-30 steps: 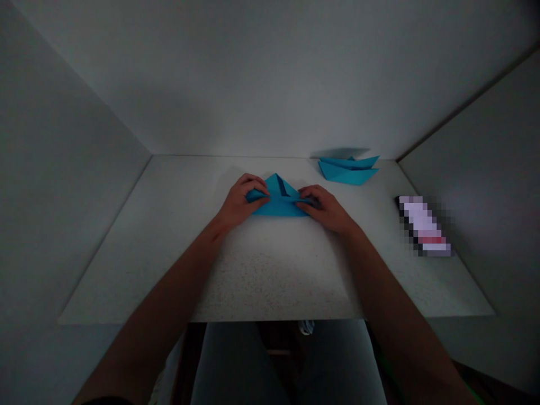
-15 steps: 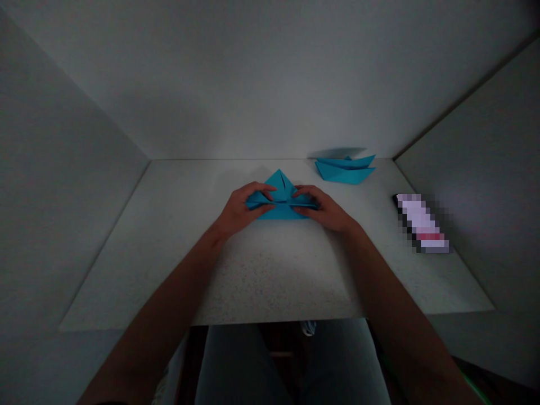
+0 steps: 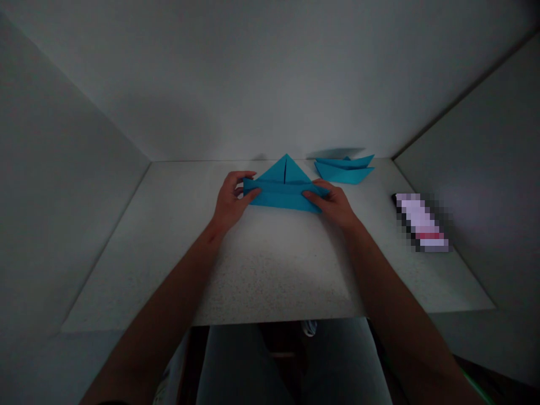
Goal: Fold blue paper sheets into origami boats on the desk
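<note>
Left hand: clamping the left end of a blue paper boat.
Right hand: clamping its right end, well apart from the left.
Worktop: carrying a second boat and a blurred object.

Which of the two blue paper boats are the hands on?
The flat one in front, held at both ends by the left hand and right hand; the other boat, back right, is untouched.

From the head, facing forward and down
</note>
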